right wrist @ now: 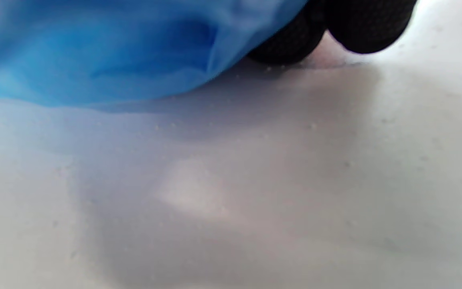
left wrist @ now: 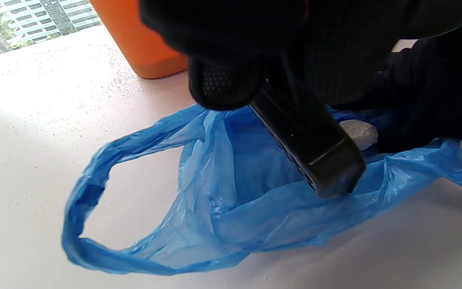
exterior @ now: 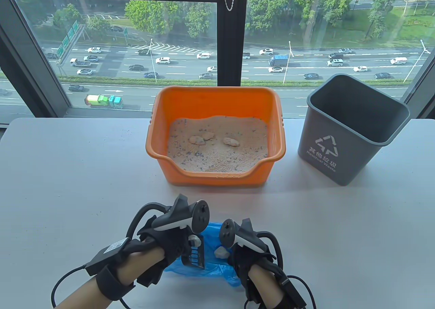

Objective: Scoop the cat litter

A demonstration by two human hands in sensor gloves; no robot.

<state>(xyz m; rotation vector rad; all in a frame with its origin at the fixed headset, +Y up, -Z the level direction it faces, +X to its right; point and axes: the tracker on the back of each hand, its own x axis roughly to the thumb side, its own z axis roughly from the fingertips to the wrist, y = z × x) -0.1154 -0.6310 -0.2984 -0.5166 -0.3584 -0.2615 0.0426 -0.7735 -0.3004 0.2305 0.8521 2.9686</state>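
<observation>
An orange litter box (exterior: 159,129) holds pale litter (exterior: 217,152) with three clumps (exterior: 197,140) near its middle. A blue plastic bag (exterior: 212,265) lies at the table's front, also in the left wrist view (left wrist: 235,192). My left hand (exterior: 173,244) grips a black slotted scoop (exterior: 195,256), seen close up (left wrist: 307,148), tilted over the bag's mouth with a clump (exterior: 194,239) on it. Another clump (exterior: 221,253) lies inside the bag (left wrist: 359,132). My right hand (exterior: 244,258) holds the bag's right edge; its fingertips (right wrist: 359,28) touch the table beside the blue film (right wrist: 94,48).
A grey waste bin (exterior: 350,132) with a recycling mark stands right of the litter box. A window runs along the table's far edge. Litter grains are scattered on the white table (exterior: 74,173) left of the box. The bag's loop handle (left wrist: 94,180) lies flat.
</observation>
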